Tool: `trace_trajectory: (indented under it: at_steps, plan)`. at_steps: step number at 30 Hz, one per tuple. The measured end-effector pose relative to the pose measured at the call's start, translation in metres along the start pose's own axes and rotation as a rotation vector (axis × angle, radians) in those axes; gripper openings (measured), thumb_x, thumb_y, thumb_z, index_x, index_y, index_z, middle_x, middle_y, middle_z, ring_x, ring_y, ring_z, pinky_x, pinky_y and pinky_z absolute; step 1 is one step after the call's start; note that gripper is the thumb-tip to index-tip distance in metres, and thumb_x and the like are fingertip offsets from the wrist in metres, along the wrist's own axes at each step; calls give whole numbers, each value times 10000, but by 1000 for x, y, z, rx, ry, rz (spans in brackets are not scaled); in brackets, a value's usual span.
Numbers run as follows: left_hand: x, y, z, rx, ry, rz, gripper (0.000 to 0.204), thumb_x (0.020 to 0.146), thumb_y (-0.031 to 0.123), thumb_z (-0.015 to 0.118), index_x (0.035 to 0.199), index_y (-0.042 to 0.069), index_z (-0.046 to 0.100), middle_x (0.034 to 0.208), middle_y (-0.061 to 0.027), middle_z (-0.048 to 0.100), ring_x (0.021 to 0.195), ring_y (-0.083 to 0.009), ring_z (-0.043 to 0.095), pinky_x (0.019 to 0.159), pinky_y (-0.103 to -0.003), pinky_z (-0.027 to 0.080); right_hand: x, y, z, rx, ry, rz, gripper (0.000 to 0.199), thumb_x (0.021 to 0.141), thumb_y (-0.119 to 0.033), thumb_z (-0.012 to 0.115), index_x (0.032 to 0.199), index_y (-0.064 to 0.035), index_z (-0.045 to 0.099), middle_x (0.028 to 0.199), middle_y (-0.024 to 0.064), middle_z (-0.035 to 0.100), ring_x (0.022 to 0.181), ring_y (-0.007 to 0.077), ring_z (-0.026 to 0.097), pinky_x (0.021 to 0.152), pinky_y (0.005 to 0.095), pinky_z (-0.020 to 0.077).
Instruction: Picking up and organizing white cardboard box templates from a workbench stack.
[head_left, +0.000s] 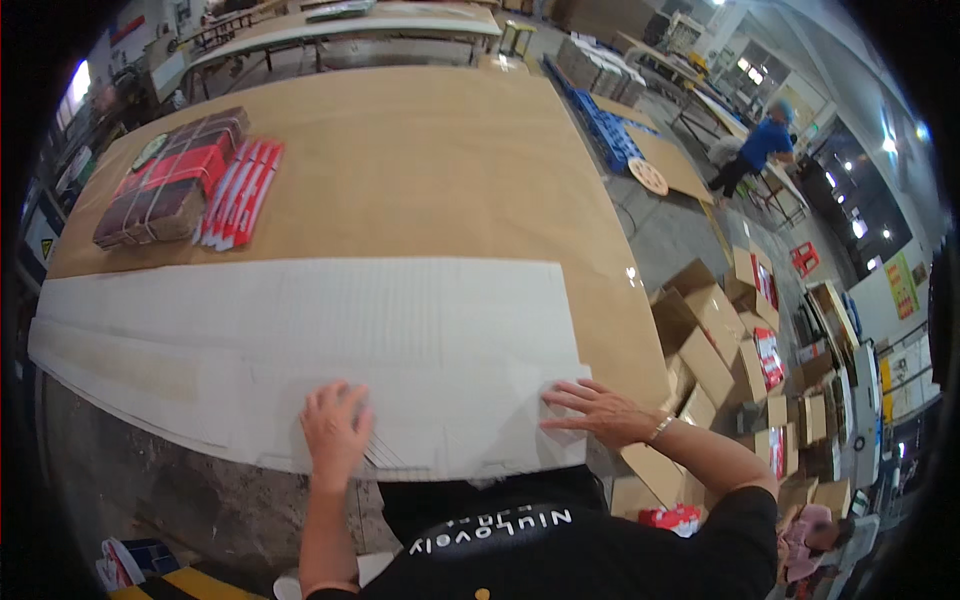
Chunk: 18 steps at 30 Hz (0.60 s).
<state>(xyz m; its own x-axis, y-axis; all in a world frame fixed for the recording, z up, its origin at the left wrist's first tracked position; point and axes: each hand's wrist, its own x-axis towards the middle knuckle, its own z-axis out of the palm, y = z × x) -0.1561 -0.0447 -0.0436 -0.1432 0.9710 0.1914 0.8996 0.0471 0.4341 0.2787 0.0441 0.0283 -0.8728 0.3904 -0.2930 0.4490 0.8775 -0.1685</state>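
A large white cardboard sheet (330, 310) lies along the near side of a table covered in brown paper. My left hand (336, 425) rests on the sheet near its front edge, fingers bent but apart, with nothing seen in it. At the sheet's right end my right hand (590, 410) lies with fingers spread, pointing left across the board. A bracelet circles my right wrist. Farther off to the left sits a strapped bundle (170, 180) in brown and red, and beside it a row of flat red and white packets (240, 195).
Open brown cartons (715, 320), some with red and white packs, crowd the floor at right. Beyond the table are a blue pallet (605, 125) and a person in a blue shirt (768, 140). Another table (350, 25) stands at the back. A person in pink (800, 545) is at lower right.
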Motion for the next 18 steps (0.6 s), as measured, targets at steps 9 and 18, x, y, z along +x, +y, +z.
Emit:
trace_trajectory:
  at_steps: [9,18]
  plan:
    - [24,-1,-11,-14,-101,-32,433,898,258,681,1314,144,642,1411,-110,538,1303,-332,478,1052,-466,401,-2,30,17,46,209,-167,664,818,-20,630,1453,-152,489,1511,154,464,1395,352,452,1150,491,373]
    - [28,142,-53,-172,-123,364,626,923,477,654,1419,110,548,1509,-204,428,1411,-388,382,1152,-531,305,-29,11,-1,15,962,33,351,853,-35,625,1191,-75,710,1185,115,709,1171,299,660,1042,453,496]
